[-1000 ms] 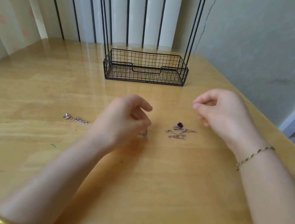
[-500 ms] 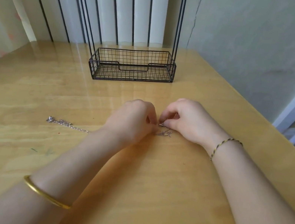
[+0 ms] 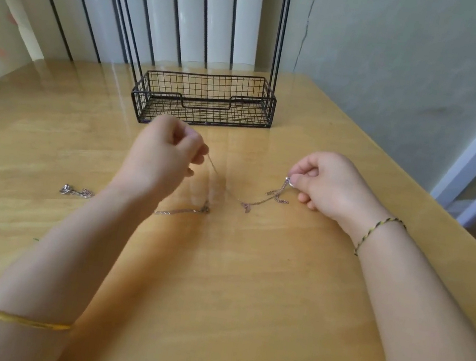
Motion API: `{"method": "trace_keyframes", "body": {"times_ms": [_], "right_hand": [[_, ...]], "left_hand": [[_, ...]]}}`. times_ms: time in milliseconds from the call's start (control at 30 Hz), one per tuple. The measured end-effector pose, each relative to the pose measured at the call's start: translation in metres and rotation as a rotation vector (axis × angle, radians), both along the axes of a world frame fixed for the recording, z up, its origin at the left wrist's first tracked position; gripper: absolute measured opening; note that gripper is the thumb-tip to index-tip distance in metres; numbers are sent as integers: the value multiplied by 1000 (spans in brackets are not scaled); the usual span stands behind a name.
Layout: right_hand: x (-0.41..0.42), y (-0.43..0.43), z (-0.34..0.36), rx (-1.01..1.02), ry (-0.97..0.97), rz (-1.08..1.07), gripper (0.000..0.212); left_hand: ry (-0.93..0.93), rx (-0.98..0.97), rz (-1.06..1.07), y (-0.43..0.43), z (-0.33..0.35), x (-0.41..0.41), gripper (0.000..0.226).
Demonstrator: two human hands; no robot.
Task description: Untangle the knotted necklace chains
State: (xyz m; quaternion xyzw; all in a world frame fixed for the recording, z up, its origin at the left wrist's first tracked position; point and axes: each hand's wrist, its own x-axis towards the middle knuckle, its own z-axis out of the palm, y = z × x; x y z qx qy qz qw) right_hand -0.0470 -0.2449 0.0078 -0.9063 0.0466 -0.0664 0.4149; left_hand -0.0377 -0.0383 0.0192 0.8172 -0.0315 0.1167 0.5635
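- Necklace chains (image 3: 253, 203) are held stretched between the two hands, in front of the black wire basket (image 3: 155, 100) on its near side; the strand sags in the middle down to the worktop (image 3: 240, 307).
- One end of the strand is pinched by the curled fingers of the left hand (image 3: 165, 155), which is raised just in front of the basket's left front corner.
- The other end, with a small silver fitting (image 3: 288, 182), is pinched between thumb and forefinger of the right hand (image 3: 327, 182), held in front of the basket and to the right of its right front corner.
- The hands are kept well apart, each clamped on the chain.
- Small knotted clumps are seen on the strand near the right hand and at its lowest point.
- A further length of chain (image 3: 181, 210) lies flat on the worktop and runs under the left wrist; whether it is joined to the held strand cannot be told.
- A separate silver chain piece (image 3: 74, 191) lies in front of the basket, off to its left, beyond the left forearm.
- A gold bangle (image 3: 15, 318) is worn on the left forearm and a braided cord bracelet (image 3: 379, 232) on the right wrist.
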Motion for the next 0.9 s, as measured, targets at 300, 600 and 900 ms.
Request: {"method": "trace_keyframes", "body": {"times_ms": [300,600,900], "right_hand": [[-7,2,9,452,17,-18,19],[-20,19,25,822,-84,134,14],[-28,31,32,841,-153,263,23]], "left_hand": [[-123,-540,85,11,14,-2,15],[28,-47,-287,-17,21,-10,12],[156,-62,-498,-15,22,-22,20]]}}
